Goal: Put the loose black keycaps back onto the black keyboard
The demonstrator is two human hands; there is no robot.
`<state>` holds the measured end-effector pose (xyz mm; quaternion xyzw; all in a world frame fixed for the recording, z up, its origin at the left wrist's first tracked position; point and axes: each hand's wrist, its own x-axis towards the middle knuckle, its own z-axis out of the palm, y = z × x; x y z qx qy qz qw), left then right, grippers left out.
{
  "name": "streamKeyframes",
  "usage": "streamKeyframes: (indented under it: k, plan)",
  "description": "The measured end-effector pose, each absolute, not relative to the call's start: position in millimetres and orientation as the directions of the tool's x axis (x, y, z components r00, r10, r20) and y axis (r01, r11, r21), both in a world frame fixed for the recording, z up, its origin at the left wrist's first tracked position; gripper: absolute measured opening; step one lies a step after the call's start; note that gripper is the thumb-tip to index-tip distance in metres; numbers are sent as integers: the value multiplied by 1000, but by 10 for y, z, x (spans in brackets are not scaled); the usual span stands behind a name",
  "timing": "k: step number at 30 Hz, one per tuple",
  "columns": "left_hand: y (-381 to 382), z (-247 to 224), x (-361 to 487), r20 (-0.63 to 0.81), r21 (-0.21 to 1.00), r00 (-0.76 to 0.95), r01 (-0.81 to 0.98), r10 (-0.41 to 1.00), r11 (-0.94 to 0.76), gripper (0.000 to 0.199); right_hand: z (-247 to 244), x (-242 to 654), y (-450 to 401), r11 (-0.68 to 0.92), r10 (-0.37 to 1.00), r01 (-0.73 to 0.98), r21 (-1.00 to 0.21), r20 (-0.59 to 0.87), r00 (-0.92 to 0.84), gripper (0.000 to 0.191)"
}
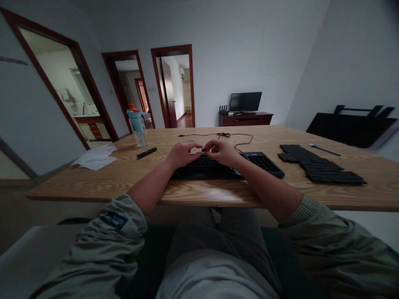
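Observation:
A small black keycap (204,150) is pinched between my two hands, just above the keyboard. The thumb of my left hand (184,154) meets it from the left, with the index finger arched over. From the right, the thumb and index finger of my right hand (222,151) close on it. Under both hands lies a black keyboard (205,168), its middle partly covered by my hands and right forearm. Its number pad side (262,162) shows to the right, and many of its keycaps look taken off, though the detail is dim.
Rows of black keycaps (318,164) lie on the wooden table (205,193) at right, beside a thin blue brush (326,149). On the left are white tissues (95,158), a black marker-like stick (146,153) and a water bottle (138,126). A cable (241,134) runs behind the keyboard.

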<state>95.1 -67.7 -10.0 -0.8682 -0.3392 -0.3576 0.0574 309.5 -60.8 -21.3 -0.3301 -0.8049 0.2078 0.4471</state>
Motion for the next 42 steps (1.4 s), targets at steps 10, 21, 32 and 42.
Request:
streamKeyframes:
  k: [10,21,32,42]
  plan:
    - [-713,-125,1023,585,-8,644,612,493,-791,17,-235,3096,-634,664,739,345,-663,512,-437,19]
    - [-330,-47,94,243,407,323,822,915,-399,30,-320,3286,-537,634,773,573,-520,458,-440,15]
    - [-251,-114,144,203,373,336,842,920,-390,34,-297,3297,-561,625,780,601,-498,404,-477,13]
    - [-253,-106,140,200,375,331,843,922,-385,31,-305,3302,-557,615,788,598,-513,384,-481,9]
